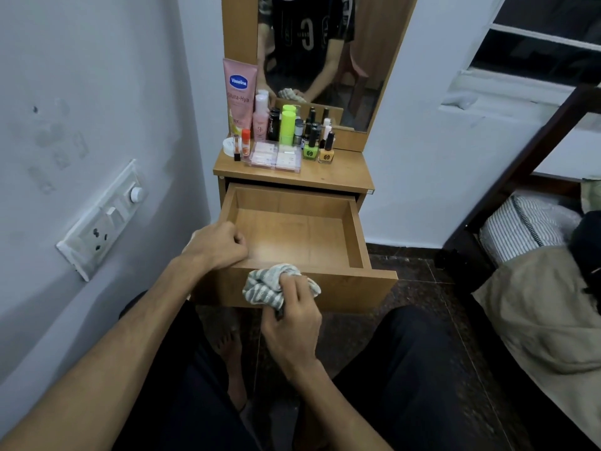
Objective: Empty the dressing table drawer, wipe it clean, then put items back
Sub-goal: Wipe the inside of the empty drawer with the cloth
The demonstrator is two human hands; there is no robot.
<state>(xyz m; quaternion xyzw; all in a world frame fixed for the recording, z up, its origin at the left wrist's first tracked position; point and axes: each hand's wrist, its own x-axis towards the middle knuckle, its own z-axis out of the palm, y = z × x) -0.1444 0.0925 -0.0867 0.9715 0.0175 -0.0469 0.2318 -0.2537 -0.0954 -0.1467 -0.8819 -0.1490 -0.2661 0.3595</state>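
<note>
I see my left hand (218, 244) curled on the open drawer's (294, 237) left rim; my right hand (292, 315) grips one striped cloth (263, 284) at its front. Two nail polish bottles (310, 148) stand on the desk (341, 170).

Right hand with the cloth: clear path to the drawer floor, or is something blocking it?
Probably yes. The right hand grips the cloth at the drawer front edge; the drawer is pulled out, nothing lies inside, and the left hand sits at the left corner.

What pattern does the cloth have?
Grey and white stripes on the cloth, head view.
</note>
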